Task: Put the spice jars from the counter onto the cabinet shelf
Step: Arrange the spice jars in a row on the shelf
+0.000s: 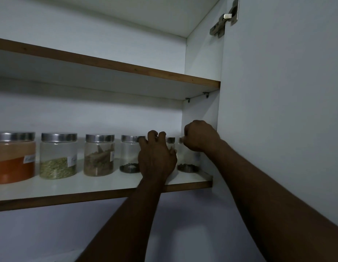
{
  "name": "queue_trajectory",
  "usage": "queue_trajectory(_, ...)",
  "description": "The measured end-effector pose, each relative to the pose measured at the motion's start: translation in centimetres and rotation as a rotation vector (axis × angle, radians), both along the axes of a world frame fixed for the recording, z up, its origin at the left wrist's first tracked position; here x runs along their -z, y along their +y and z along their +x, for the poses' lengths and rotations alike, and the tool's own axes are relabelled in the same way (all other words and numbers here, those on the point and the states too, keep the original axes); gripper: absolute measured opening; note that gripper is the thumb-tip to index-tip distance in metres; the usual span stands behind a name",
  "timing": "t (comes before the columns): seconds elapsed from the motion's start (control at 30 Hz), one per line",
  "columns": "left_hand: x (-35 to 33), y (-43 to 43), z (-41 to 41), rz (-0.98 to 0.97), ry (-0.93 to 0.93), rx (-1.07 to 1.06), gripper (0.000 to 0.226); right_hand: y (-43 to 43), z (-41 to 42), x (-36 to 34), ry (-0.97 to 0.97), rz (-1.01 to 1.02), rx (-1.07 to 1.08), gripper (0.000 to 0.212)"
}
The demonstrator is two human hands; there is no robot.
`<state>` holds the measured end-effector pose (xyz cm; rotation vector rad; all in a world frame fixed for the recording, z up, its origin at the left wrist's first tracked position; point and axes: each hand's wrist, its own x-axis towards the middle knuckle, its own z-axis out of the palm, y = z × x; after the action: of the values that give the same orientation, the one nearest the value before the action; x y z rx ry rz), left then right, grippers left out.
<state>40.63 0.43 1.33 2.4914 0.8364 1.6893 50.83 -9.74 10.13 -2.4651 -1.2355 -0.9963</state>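
1. The cabinet (pixel 89 114) is white and smooth inside and stands open. Its door (pixel 287 91) is on the right, with a metal hinge (pixel 224 19) at the top. The upper shelf (pixel 107 67) and the lower shelf (pixel 89 188) are white boards with a brown wooden front edge.
2. Six jars stand upright in one row on the lower shelf. All are round and of clear plastic or glass, I cannot tell which. Each one that shows its top has a flat, dull metal lid (pixel 59 137).
3. The first jar (pixel 14 157), at the far left, is the widest. It holds orange-red powder up to about half and carries a white label (pixel 29 159).
4. The second jar (pixel 58 156) holds pale green seeds in its lower part.
5. The third jar (pixel 99 155) holds brown pieces like bark or sticks.
6. The fourth jar (pixel 129 154) has only a thin layer of small dark bits at the bottom.
7. The fifth jar (pixel 170 140) is mostly hidden; its content cannot be seen. The left hand (pixel 157 157) has its grip clamped on it, fingers curled over the top and thumb on the right side.
8. The sixth jar (pixel 189 163), near the side wall, has dark bits at the bottom. The right hand (pixel 200 137) has its grip closed on the top of this jar.
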Motion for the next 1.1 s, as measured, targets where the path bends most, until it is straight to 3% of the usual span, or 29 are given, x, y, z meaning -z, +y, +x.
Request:
queue_trajectory(0.27, 0.1, 0.0, 0.2, -0.042, -0.006, 0.095, 0.062, 0.1, 0.7, -0.2, 0.082, -0.047, -0.021, 0.028)
queue_trajectory(0.5, 0.1, 0.1, 0.1, -0.091, -0.058, 0.169, 0.067, 0.3, 0.9, 0.6, 0.055, 0.009, -0.012, 0.055)
queue_trajectory(0.8, -0.2, 0.0, -0.3, -0.145, -0.088, 0.250, 0.063, 0.4, 0.9, 1.6, 0.074, 0.059, -0.061, 0.035)
queue_trajectory(1.1, -0.2, 0.4, -0.3, -0.234, -0.153, 0.376, 0.062, 0.2, 0.5, 1.7, 0.122, 0.180, -0.140, 0.039)
